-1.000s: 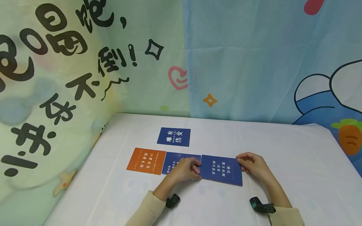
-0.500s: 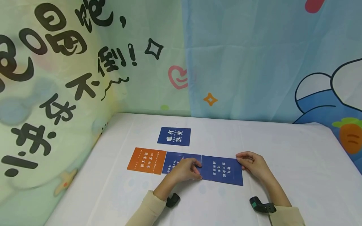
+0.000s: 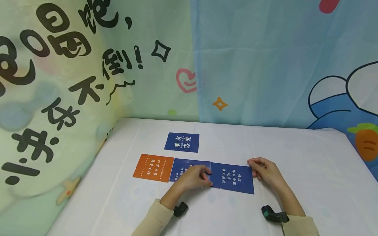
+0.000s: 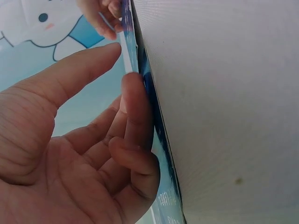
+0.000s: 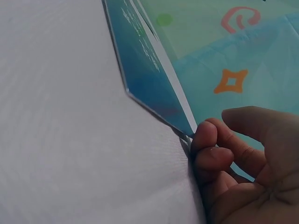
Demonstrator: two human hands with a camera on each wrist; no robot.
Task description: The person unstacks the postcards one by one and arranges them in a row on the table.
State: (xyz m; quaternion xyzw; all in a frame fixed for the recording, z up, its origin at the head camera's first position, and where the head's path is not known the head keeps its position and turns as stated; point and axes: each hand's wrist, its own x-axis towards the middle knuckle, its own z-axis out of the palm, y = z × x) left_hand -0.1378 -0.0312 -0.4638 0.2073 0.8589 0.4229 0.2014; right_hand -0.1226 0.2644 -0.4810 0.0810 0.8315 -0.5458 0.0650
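Observation:
Two blue booklets with white writing lie side by side on the table. My left hand (image 3: 193,177) rests where they meet, hiding part of the left blue booklet (image 3: 179,167). Its fingertips touch the surface, and in the left wrist view the thumb stands apart from the loosely bent fingers (image 4: 138,105). At the far edge of the right blue booklet (image 3: 231,178) is my right hand (image 3: 267,172). In the right wrist view its bent fingers (image 5: 205,135) touch the booklet's corner, with the thumb held away from them.
An orange booklet (image 3: 153,167) lies flat at the left end of the row. Behind the row is another blue booklet (image 3: 181,142). A white cloth covers the table (image 3: 283,144), and printed curtains (image 3: 254,65) hang at its back and left side.
My right fingertips have shifted very slightly to the right along the booklet's edge. The left hand and the booklets look almost still.

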